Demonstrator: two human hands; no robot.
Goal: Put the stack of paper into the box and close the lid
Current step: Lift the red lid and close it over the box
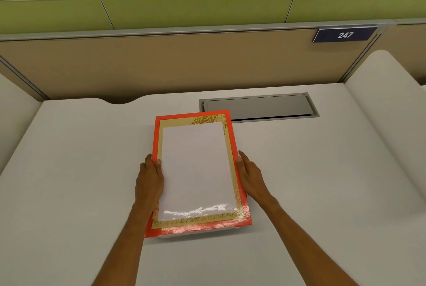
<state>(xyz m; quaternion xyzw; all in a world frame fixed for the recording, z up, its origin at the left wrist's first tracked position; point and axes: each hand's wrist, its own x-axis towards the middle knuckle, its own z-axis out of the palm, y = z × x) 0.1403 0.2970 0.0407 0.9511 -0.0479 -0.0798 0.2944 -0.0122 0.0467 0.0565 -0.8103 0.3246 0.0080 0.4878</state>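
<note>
An orange box lid [233, 140] with a beige inner border and gold leaf print lies flat in the middle of the white desk [80, 170]. A glossy white rectangle [196, 170] fills its centre; I cannot tell whether it is paper or part of the lid. A thin white strip of the box base [198, 234] shows under the lid's near edge. My left hand [148, 177] grips the lid's left side, thumb resting on top. My right hand [250, 175] presses against the right side, fingers stretched along the edge. No separate stack of paper is visible.
A grey metal cable hatch [258, 107] is set into the desk just behind the box on the right. A beige partition with a "247" sign [345, 35] closes off the back. White side panels [387, 101] rise on both sides of the desk.
</note>
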